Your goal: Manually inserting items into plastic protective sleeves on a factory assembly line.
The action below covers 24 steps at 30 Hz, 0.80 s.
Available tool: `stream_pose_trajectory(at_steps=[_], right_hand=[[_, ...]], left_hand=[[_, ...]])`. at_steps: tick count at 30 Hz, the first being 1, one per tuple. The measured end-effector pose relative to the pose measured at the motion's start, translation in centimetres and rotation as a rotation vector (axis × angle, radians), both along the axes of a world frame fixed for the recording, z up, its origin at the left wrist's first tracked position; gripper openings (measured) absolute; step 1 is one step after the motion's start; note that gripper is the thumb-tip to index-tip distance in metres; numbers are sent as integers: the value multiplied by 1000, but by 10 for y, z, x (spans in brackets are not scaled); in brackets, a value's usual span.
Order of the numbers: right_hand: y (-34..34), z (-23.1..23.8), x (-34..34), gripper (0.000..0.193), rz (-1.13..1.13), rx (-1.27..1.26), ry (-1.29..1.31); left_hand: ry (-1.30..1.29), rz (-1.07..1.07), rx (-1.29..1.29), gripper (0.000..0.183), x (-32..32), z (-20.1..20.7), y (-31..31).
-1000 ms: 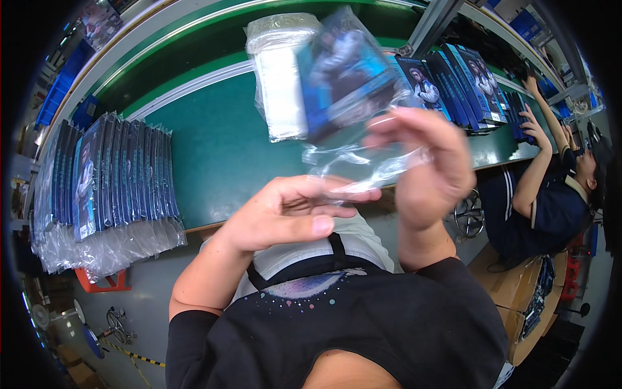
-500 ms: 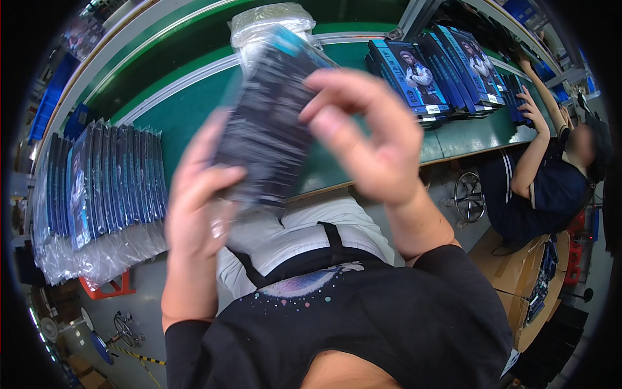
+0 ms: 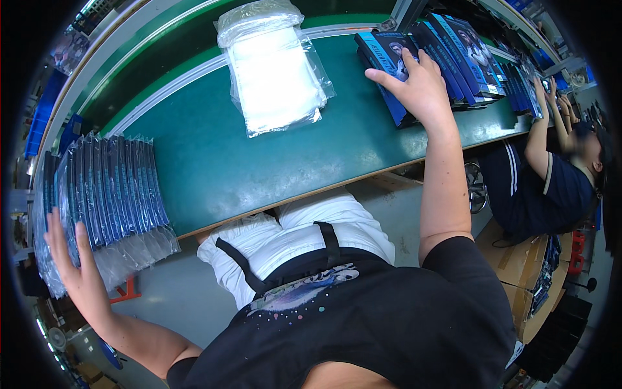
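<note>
My right hand (image 3: 422,91) reaches over the nearest flat dark-blue box (image 3: 387,57) of a stack at the right, its thumb and fingers spread. Whether the fingertips press on the box, I cannot tell. At the far left, my left hand (image 3: 79,279) is stretched open against the outer end of a row of bagged dark boxes (image 3: 116,188). These stand on edge in clear plastic, and the loose bag ends (image 3: 146,246) hang toward me past the table's edge. Between both hands lies a pile of clear plastic bags (image 3: 272,81).
The green-topped table (image 3: 220,194) runs across in front of me. More blue boxes (image 3: 472,55) lean in stacks beyond my right hand. At the right sits a co-worker (image 3: 544,188) with hands on other boxes. An open carton (image 3: 512,259) stands near my right elbow.
The dark box in clear plastic has left my left hand, which has moved out to the bagged row. My right hand has swung right to the stack. The bag pile is now uncovered.
</note>
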State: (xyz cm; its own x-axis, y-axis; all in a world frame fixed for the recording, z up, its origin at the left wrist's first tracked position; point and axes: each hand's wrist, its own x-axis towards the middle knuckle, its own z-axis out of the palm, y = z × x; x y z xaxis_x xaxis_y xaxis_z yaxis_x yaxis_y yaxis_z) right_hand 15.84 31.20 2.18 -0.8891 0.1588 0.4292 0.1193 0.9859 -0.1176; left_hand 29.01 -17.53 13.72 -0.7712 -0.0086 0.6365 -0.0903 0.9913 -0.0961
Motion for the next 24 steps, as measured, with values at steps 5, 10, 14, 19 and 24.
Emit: stream_pose_trajectory(at_steps=[5, 10, 14, 19, 24], right_hand=[[-6, 22, 8, 86, 8, -223, -92], [-23, 36, 38, 72, 301, -826, 201], [-31, 37, 65, 67, 558, -1548, 48], [-13, -10, 63, 91, 1048, -2458, -447], [-35, -50, 82, 79, 875, -2800, -754]], left_hand=[[82, -645, 40, 31, -27, 12, 103], [-364, -868, 156, 40, -81, -86, 172], [-374, -908, 195, 34, -117, -119, 180], [-399, -925, 294, 21, -124, -121, 178], [-342, -944, 497, 14, -118, -120, 185]])
